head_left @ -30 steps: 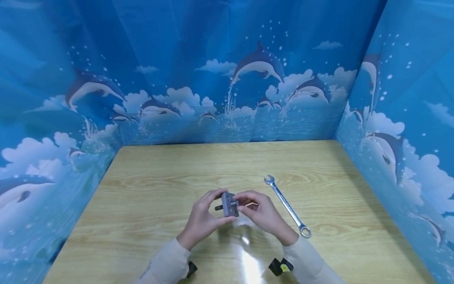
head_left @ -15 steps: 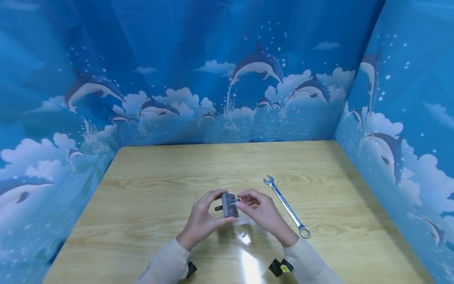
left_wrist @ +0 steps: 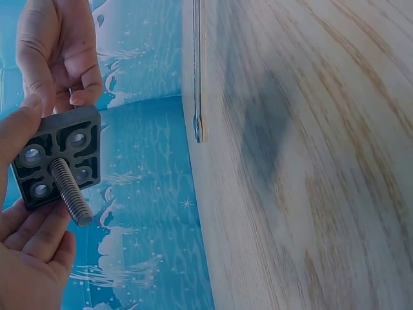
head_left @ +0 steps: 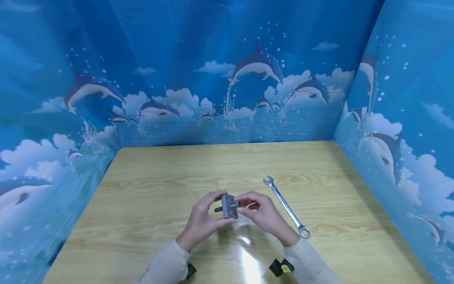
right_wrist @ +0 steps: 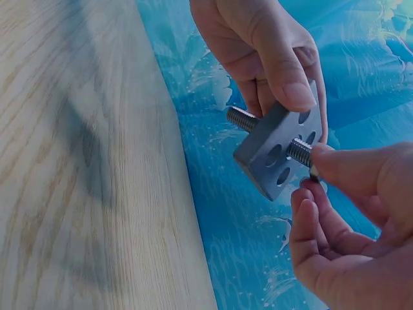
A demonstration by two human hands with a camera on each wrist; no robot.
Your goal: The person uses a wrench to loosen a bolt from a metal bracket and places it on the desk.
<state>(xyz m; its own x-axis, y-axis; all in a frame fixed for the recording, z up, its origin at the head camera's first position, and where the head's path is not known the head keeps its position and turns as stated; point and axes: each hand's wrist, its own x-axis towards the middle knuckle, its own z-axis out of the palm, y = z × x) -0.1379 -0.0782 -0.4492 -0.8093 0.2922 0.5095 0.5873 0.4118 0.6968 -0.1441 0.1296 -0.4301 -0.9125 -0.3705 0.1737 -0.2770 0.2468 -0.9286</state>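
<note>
A square grey plate (right_wrist: 259, 147) with several round holes is held up above the table, tilted. My left hand (head_left: 203, 220) grips it by opposite edges, thumb on one side and fingers on the other. Through the plate's middle runs a threaded bolt (left_wrist: 70, 190), sticking out on both faces; the left wrist view shows its free end and the plate's ribbed face. At the bolt's other end my right hand (head_left: 260, 213) pinches with thumb and fingertips. A bit of shiny metal shows there, but whether it is a bolt head or a nut I cannot tell.
A combination wrench (head_left: 286, 206) lies slantwise on the wood-grain table (head_left: 159, 169), just right of my right hand. Blue dolphin-print curtains (head_left: 198, 79) stand along the back and sides. Dark wrist mounts (head_left: 276, 267) hang at both cuffs.
My right fingers shifted slightly on the bolt's end, drawing back a little and then returning close to it. The left hand and plate hold nearly the same place; the wrench has not moved.
</note>
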